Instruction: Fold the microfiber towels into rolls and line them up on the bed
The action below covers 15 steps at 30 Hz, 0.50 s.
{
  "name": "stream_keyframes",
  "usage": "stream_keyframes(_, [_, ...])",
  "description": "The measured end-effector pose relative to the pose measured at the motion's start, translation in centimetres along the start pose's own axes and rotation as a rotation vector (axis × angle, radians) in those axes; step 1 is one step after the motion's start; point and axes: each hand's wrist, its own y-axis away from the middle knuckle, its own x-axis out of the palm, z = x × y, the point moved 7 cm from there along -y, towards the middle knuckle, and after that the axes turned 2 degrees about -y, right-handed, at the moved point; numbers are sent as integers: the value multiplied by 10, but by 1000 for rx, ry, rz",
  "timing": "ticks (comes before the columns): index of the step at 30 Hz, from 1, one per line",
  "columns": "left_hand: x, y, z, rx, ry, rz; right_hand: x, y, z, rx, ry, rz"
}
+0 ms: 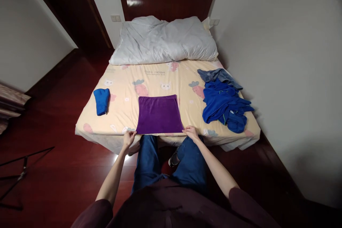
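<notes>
A purple towel [159, 114] lies flat, in folded layers, at the front edge of the bed [120, 78]. Its near left corner is pinched between the fingers of my left hand [129, 138]. My right hand [190, 132] pinches the near right corner, so the near edge runs straight between both hands. To the left a small folded blue cloth [102, 102] rests on the sheet. On the right is a loose heap of blue cloths [223, 101], with a grey-blue cloth [217, 75] on its far side.
A crumpled white quilt [165, 39] lies across the head of the bed, before a dark wooden headboard [168, 0]. A wall [288, 78] stands close on the right. Thin black metal legs [24, 167] stand on the red floor at left, near a curtain [10, 103].
</notes>
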Motion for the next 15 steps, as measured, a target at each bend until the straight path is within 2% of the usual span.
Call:
stream_keyframes(3, [-3, -13, -13, 82, -145, -102, 6, -5, 17, -111, 105, -39])
stream_keyframes(5, [7, -27, -39, 244, -304, -132, 23, -7, 47, -302, 238, -53])
stream_keyframes(7, [32, -44, -72, 442, -436, -79, 58, -9, 83, -515, 376, 27])
stream_keyframes(10, [75, -79, -115, 630, -514, 31, 124, -25, 120, -738, 504, 271])
stream_keyframes(12, [98, -110, -131, 665, -539, 67, 157, -51, 129, -789, 567, 381])
stream_keyframes(13, [106, -127, -134, 653, -545, 79, 166, -70, 128, -769, 594, 403])
stream_keyframes(15, [115, -163, -130, 593, -547, 87, 171, -115, 117, -682, 633, 396])
